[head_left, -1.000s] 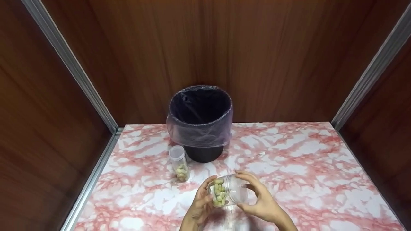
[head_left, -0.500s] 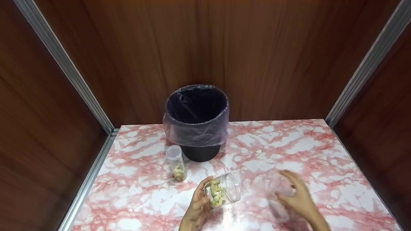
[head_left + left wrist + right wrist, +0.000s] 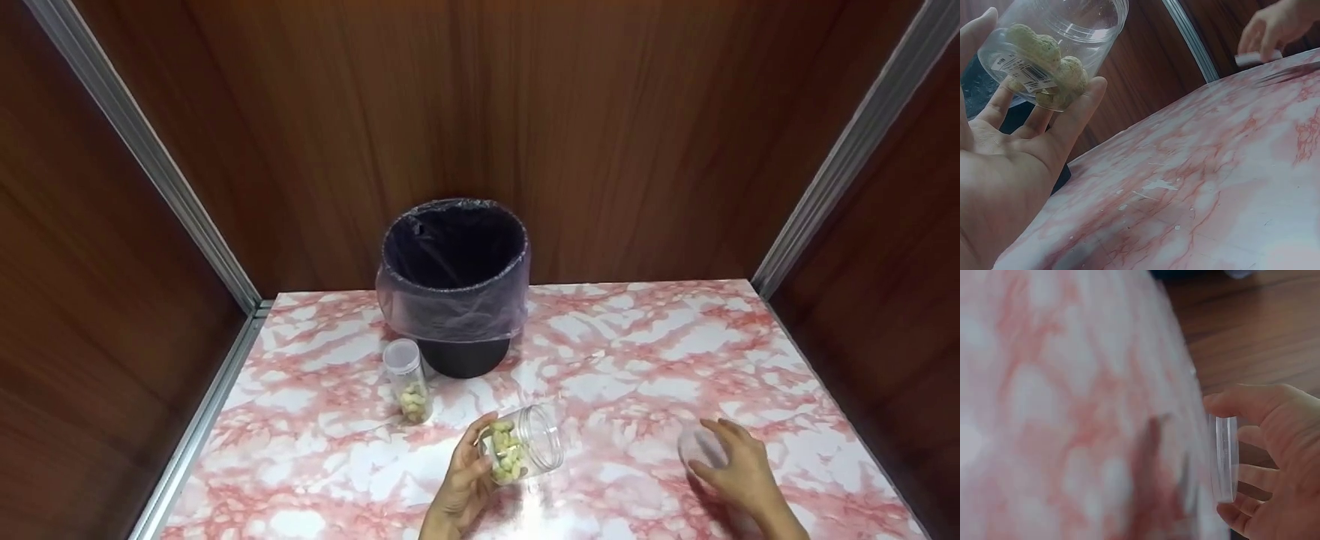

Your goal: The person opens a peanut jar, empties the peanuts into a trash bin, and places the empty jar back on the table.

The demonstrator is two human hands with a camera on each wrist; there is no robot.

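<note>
My left hand grips a clear plastic jar by its base, tilted on its side with the uncovered mouth facing right. Unshelled peanuts lie in the jar's lower part, and a barcode label shows on its bottom in the left wrist view. Off to the right, my right hand holds a clear screw lid by its edge between thumb and fingers. In the right wrist view the lid is seen edge-on, above the table surface.
A black trash bin with a translucent purple liner stands at the back, against the brown wood panel. Left of its base is a tall capped jar partly filled with peanuts. The tabletop has a red-and-white marble pattern.
The lid has come off the jar; my right hand has carried it away to the right and lower toward the table. My left hand keeps the jar in nearly the same place.
</note>
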